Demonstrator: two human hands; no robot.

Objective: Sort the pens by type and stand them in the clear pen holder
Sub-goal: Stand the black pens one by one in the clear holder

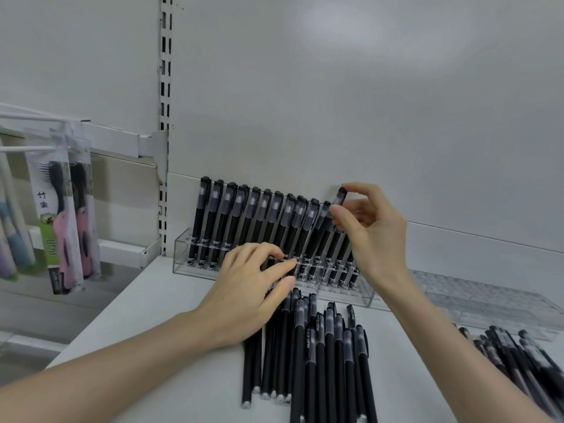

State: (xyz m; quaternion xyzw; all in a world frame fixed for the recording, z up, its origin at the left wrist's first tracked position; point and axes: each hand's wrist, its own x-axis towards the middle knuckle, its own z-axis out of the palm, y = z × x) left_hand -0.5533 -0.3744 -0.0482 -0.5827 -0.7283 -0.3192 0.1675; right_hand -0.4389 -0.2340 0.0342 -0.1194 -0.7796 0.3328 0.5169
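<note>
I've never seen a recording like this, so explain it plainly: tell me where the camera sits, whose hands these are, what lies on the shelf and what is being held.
There is no machine here. A person works with bare hands, and the single picture comes from a camera worn on their head, looking forward and down. A clear pen holder stands at the back of the white shelf, with a row of black pens standing in it. The right hand pinches the capped top of one pen at the row's right end. The left hand rests its fingers against the holder's front and seems to hold nothing. Nearer the camera lie loose black pens, with a second pile at the right. At the left hang packaged brushes.
</note>
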